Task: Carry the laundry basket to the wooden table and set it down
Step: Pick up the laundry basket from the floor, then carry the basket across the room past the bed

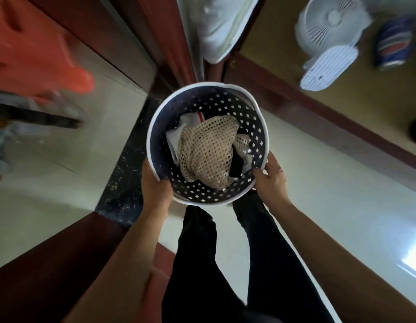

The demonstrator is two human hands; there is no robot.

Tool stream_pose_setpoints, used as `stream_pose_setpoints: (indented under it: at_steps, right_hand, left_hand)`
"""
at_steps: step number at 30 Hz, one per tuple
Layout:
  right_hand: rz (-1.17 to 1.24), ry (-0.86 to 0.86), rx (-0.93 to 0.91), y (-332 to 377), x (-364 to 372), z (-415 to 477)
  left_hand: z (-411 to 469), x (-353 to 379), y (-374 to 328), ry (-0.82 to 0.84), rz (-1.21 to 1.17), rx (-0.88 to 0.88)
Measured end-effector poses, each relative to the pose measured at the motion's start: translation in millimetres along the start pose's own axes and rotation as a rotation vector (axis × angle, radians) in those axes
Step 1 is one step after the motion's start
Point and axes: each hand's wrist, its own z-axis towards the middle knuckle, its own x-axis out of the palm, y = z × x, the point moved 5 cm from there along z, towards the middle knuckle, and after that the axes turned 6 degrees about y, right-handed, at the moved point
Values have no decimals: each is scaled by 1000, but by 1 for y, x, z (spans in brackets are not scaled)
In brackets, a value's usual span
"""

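A round dark-blue laundry basket with a white rim and perforated walls is held in front of me, above the floor. Inside lie a beige mesh garment and some white and black clothes. My left hand grips the near-left rim, and my right hand grips the near-right rim. Both arms reach forward from the bottom of the view. A wooden table top with a dark red-brown edge fills the upper right, apart from the basket.
On the wooden table stand a white fan and a blue, red and white can. A dark marble door threshold crosses the pale tiled floor. An orange object blurs at upper left. My black-trousered legs are below.
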Motion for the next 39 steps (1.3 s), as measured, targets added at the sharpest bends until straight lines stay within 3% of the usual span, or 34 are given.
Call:
stream_pose_setpoints:
  at_steps: [8, 12, 17, 24, 29, 34, 39]
  right_hand:
    - [-48, -23, -88, 108, -79, -107]
    - [189, 75, -216, 143, -95, -145]
    - [491, -113, -349, 156, -105, -217]
    - [787, -426, -420, 105, -112, -332]
    - [942, -643, -443, 37, -142, -401]
    - [1089, -904, -417, -60, -191, -456]
    - [1167, -1130, -356, -170, -263, -501]
  left_hand:
    - [-115, -70, -130, 119, 35, 143]
    - [-150, -91, -178, 179, 36, 234]
    - [-185, -102, -212, 342, -18, 442]
    - [-250, -72, -243, 696, -178, 699]
    - [-333, 4, -253, 968, -41, 838]
    - [-430, 100, -221, 1195, 170, 889]
    - [-528, 218, -161, 1328, 351, 810]
